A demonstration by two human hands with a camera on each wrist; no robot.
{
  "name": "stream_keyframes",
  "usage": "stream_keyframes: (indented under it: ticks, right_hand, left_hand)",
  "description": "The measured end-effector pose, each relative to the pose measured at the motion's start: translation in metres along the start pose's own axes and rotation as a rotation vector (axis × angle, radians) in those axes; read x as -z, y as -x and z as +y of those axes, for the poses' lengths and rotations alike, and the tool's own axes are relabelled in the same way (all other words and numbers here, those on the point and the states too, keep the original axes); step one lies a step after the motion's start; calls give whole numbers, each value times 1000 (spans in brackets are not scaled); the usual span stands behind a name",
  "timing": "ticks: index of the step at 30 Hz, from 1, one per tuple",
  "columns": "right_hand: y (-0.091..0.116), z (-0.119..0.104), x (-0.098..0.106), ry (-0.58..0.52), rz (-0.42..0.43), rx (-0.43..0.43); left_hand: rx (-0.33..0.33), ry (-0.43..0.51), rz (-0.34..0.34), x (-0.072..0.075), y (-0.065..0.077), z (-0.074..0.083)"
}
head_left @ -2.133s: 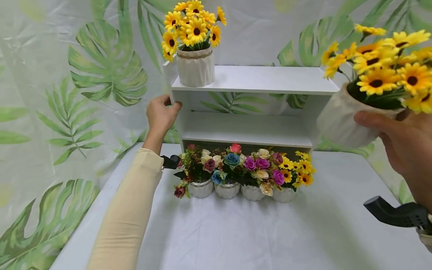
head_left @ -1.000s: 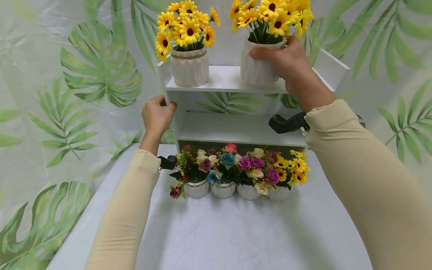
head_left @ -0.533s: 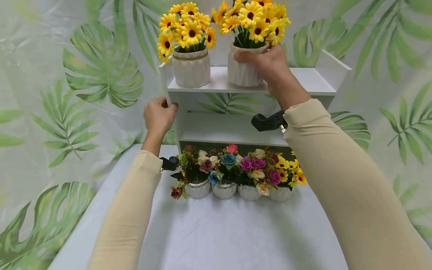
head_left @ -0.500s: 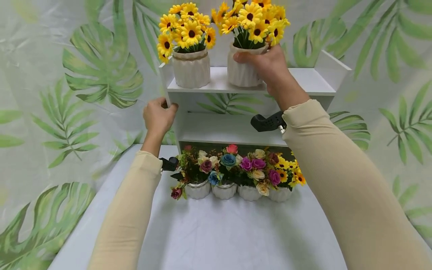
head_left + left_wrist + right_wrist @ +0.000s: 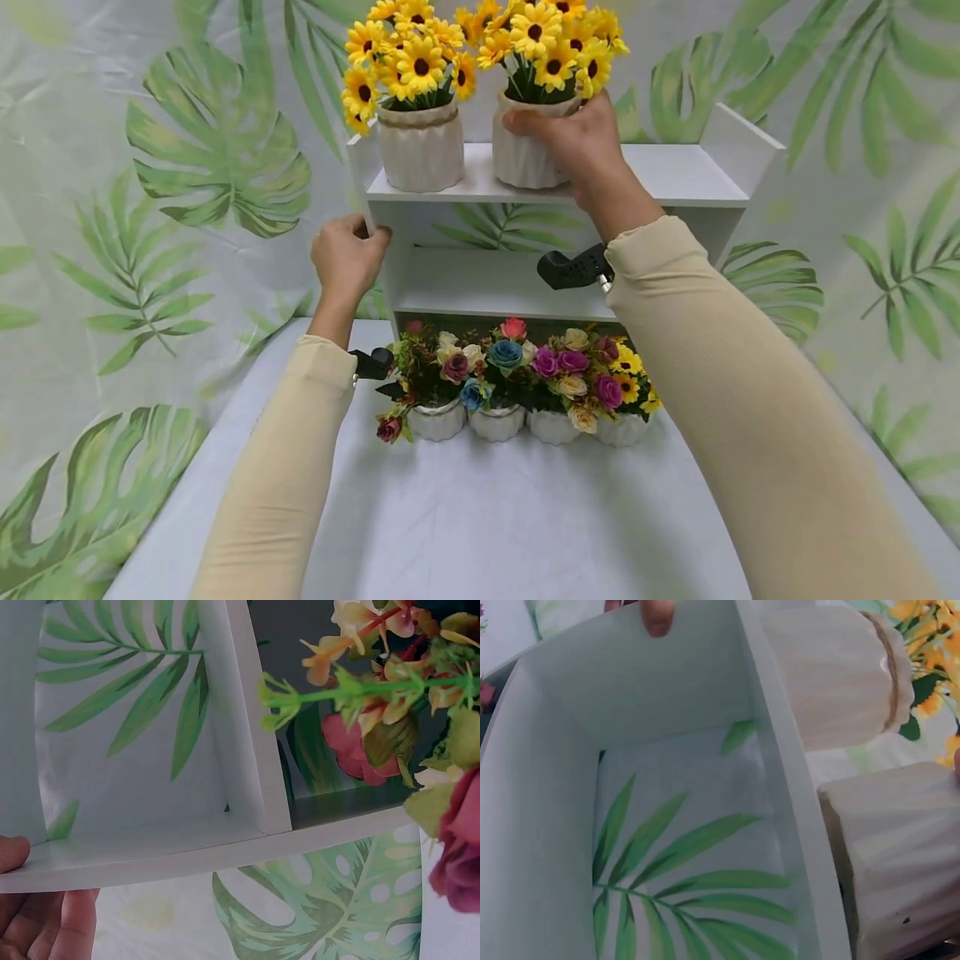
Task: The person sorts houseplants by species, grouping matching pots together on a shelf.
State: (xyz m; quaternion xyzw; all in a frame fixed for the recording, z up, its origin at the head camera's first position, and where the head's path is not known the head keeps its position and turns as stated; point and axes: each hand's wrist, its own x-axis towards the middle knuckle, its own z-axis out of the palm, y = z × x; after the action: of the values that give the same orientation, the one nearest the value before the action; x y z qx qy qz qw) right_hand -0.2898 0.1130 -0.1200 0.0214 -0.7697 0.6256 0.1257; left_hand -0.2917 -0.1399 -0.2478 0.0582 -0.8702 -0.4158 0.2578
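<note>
My right hand (image 5: 573,150) grips a white ribbed flower pot (image 5: 525,162) of yellow sunflowers, thumb across its front, over the top board of a white shelf unit (image 5: 660,175). In the right wrist view this pot (image 5: 900,855) leans slightly, its base close to the board; full contact cannot be made out. Left of it stands a similar sunflower pot (image 5: 422,158) with twine round its neck, a narrow gap between the pots. My left hand (image 5: 348,260) holds the unit's left side panel, thumb inside and fingers (image 5: 75,922) outside in the left wrist view.
Below, a row of white pots (image 5: 498,423) with roses (image 5: 572,362) and small sunflowers stands at the unit's bottom front on the white table (image 5: 480,517). The middle shelf (image 5: 480,279) lies between. A leaf-print cloth (image 5: 225,142) hangs behind.
My right hand has brought the sunflower pot from the far right onto the top board's area, then moved it left towards the other pot. My left hand keeps its hold on the panel.
</note>
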Motion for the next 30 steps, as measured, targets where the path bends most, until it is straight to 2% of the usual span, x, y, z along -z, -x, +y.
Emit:
stream_keyframes:
  ticks: [7,13,20,26,30]
  right_hand:
    - [0,3,-5,14,-9,7]
    - [3,9,-5,11,-58,76]
    - [4,16,-4,12,-84,83]
    - [9,16,3,88,-52,28]
    - [24,21,23,203,-27,56]
  left_hand:
    - [14,6,-8,0,-1,1]
    - [13,0,-5,1,0,1]
    - [38,10,-44,2,0,1]
    - [77,54,-103,3,-1,4]
    - [100,77,-124,6,-4,5]
